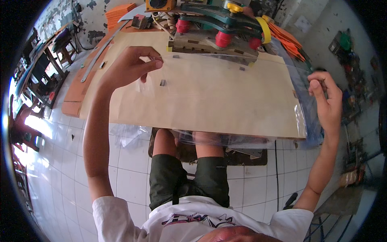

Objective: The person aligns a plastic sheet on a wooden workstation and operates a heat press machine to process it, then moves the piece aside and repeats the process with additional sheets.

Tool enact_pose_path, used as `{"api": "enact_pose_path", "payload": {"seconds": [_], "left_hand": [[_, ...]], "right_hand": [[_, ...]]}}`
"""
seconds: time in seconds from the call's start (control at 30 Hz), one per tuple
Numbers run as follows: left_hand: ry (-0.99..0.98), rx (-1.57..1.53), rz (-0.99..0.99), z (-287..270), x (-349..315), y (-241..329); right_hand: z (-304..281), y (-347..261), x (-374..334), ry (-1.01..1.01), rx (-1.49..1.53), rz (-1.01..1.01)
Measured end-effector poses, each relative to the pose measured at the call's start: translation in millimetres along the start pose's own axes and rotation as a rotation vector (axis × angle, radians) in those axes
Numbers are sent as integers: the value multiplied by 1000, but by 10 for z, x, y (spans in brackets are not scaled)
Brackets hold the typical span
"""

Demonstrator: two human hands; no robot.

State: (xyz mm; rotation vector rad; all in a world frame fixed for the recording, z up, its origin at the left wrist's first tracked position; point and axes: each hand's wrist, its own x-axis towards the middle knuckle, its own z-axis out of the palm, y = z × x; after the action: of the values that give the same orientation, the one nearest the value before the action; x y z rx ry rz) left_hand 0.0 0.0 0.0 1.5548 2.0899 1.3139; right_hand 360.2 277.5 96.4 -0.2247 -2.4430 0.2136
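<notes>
A sheet of clear plastic film (pixel 282 63) spans the tan board (pixel 225 105) on the table, its outline hard to follow against the pale surface. My left hand (pixel 135 66), raised over the left part of the board, pinches the film's left side between thumb and fingers. Beyond the board's right edge, my right hand (pixel 327 97) has its fingers closed on the film's right side. Small dark pieces, one of them a little block (pixel 163 82), lie on the board. At the far side stands a dark green metal press (pixel 221 25) with red cylindrical parts.
A yellow tape roll (pixel 264 30) leans at the press's right end. Orange sheets are stacked at the back left (pixel 120 15) and back right (pixel 286 40). A metal ruler (pixel 94 60) lies along the left table edge. More clear plastic (pixel 131 135) hangs below the front edge, near my knees.
</notes>
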Motion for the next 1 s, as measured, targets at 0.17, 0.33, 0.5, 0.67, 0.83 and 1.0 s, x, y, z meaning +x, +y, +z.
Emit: {"api": "enact_pose_path", "payload": {"seconds": [0.17,0.33,0.5,0.67,0.83,1.0], "left_hand": [[69,-74,-94,-15,-171,233],[161,-171,-78,-220,-313,299],[205,-172,-111,-364,-389,325],[208,-90,-76,-335,-452,310],[248,11,59,-150,-445,362],[219,298,174,93,-395,736]], "right_hand": [[120,230,-32,-36,376,233],[212,222,-12,-148,496,312],[320,175,10,-234,639,345],[417,279,38,-254,669,281],[588,496,125,-187,241,130],[846,203,278,-45,78,-135]]}}
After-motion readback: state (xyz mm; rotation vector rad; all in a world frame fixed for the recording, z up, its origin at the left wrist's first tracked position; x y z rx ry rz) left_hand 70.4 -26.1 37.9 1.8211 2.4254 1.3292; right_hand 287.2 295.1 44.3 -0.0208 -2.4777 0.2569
